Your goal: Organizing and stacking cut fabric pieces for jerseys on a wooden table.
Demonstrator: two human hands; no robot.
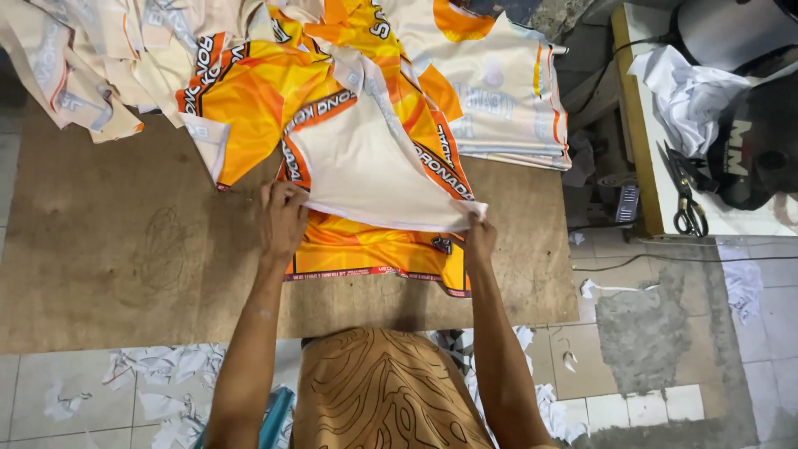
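Note:
An orange and cream printed jersey piece [366, 158] lies on a brown board [125, 249], its cream inner side turned up. My left hand [283, 218] pinches its lower left edge. My right hand [480, 237] pinches the lower right corner, holding the hem stretched between both hands. Beneath it lies another orange layer [374, 249] with a dark printed band along its bottom edge.
More cream and orange jersey pieces [490, 83] are piled at the back of the board. Black scissors [686, 195] and crumpled white cloth [690, 91] rest on a white table at right. White scraps [158, 374] litter the tiled floor.

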